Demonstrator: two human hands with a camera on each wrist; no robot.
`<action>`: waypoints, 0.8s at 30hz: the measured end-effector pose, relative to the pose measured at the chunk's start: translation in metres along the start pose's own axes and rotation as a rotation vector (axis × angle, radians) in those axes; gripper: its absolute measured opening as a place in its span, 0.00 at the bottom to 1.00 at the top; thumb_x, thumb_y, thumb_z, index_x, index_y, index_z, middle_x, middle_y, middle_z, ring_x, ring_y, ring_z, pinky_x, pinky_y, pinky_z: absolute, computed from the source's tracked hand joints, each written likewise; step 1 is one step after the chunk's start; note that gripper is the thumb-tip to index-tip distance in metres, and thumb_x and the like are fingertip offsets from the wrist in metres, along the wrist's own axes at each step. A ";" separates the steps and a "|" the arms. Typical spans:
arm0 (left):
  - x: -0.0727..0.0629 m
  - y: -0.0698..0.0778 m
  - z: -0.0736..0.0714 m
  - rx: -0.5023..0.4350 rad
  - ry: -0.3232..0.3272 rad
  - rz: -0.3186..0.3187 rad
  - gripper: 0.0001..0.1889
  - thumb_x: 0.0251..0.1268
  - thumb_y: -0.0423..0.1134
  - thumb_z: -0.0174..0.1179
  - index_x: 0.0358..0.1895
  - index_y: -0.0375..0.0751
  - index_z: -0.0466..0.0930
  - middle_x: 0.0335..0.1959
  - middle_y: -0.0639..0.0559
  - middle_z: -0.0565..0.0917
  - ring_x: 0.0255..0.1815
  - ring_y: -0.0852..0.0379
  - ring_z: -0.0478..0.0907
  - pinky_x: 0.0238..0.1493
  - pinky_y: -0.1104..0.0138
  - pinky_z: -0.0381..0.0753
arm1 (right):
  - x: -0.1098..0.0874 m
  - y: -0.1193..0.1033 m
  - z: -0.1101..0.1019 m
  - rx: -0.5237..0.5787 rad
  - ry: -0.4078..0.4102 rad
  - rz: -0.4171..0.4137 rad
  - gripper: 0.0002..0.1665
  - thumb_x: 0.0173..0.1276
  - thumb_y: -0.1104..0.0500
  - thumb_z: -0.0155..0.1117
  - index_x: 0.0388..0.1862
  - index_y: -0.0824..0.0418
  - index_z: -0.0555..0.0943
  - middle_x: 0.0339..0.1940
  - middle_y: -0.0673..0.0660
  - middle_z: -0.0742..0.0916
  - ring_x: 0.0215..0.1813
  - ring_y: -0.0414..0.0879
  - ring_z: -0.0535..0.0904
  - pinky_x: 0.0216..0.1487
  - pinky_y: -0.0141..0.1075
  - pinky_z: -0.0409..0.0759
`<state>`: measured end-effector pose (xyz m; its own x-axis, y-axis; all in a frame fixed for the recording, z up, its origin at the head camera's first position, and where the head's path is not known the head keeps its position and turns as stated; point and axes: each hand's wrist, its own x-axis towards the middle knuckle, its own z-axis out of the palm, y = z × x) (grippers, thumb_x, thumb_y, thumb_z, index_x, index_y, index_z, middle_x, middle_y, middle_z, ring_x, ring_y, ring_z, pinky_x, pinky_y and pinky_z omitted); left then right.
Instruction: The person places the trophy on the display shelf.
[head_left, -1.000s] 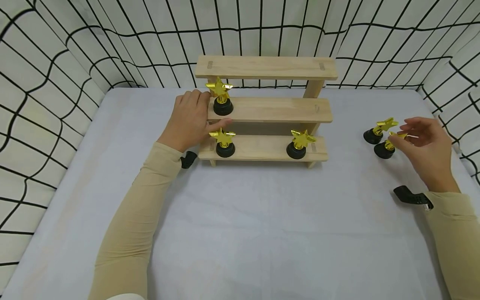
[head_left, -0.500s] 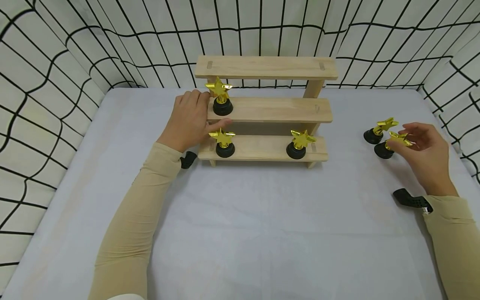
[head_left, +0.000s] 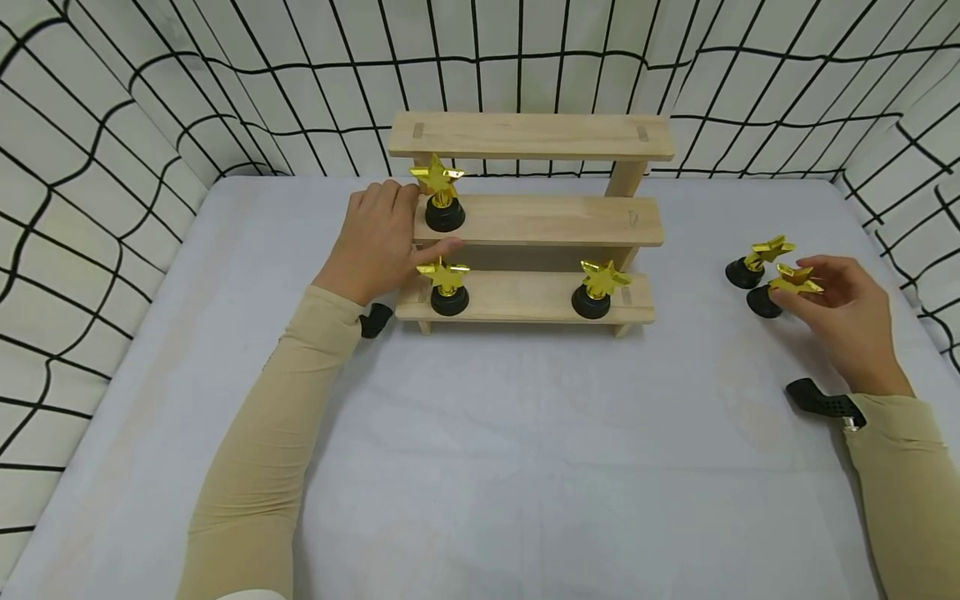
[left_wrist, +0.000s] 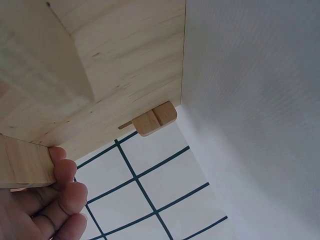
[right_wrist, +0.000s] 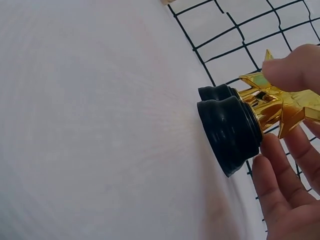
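Note:
My left hand (head_left: 378, 242) grips the left end of the middle board of a three-tier wooden shelf (head_left: 555, 220); in the left wrist view its fingertips (left_wrist: 73, 198) curl round the board's edge. At the right, my right hand (head_left: 851, 321) holds a gold star trophy (head_left: 795, 280) by its star. In the right wrist view the thumb lies on the star, the fingers lie behind it, and the black base (right_wrist: 230, 134) shows whole. Just behind it stands a second star trophy (head_left: 744, 273), partly hidden in that view.
One star trophy (head_left: 445, 214) stands at the left of the middle board. Two more, a left trophy (head_left: 449, 300) and a right trophy (head_left: 591, 302), stand on the bottom board. Black wire mesh (head_left: 480, 60) surrounds the white-covered table (head_left: 555, 467).
My right hand has shifted slightly down and left, settling round the nearer trophy's star, which tilts a little more towards it. The left hand stays on the shelf.

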<state>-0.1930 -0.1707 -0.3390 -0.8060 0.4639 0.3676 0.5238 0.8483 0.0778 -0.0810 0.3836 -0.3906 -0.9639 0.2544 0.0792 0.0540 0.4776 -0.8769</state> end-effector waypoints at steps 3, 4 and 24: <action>0.000 0.000 0.000 -0.004 -0.005 -0.006 0.45 0.64 0.70 0.62 0.64 0.29 0.73 0.47 0.35 0.79 0.50 0.38 0.76 0.54 0.46 0.71 | 0.001 0.003 -0.001 0.002 -0.021 0.019 0.30 0.65 0.66 0.75 0.64 0.52 0.77 0.50 0.34 0.83 0.45 0.25 0.83 0.47 0.12 0.76; 0.000 0.000 0.000 -0.005 -0.009 -0.008 0.44 0.65 0.69 0.63 0.64 0.29 0.73 0.47 0.35 0.79 0.50 0.38 0.76 0.55 0.46 0.71 | 0.001 0.004 -0.001 -0.002 -0.026 0.027 0.30 0.65 0.65 0.75 0.63 0.51 0.77 0.50 0.34 0.83 0.44 0.24 0.83 0.47 0.12 0.76; 0.000 0.000 0.000 0.002 0.001 0.003 0.45 0.63 0.70 0.63 0.63 0.29 0.74 0.48 0.34 0.80 0.50 0.37 0.77 0.54 0.45 0.73 | 0.001 0.013 -0.002 -0.099 -0.055 0.035 0.25 0.64 0.62 0.76 0.55 0.44 0.78 0.45 0.30 0.81 0.41 0.21 0.80 0.42 0.12 0.76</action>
<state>-0.1934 -0.1707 -0.3389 -0.8043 0.4657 0.3692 0.5253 0.8476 0.0752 -0.0805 0.3913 -0.4013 -0.9736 0.2272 0.0213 0.1105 0.5511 -0.8271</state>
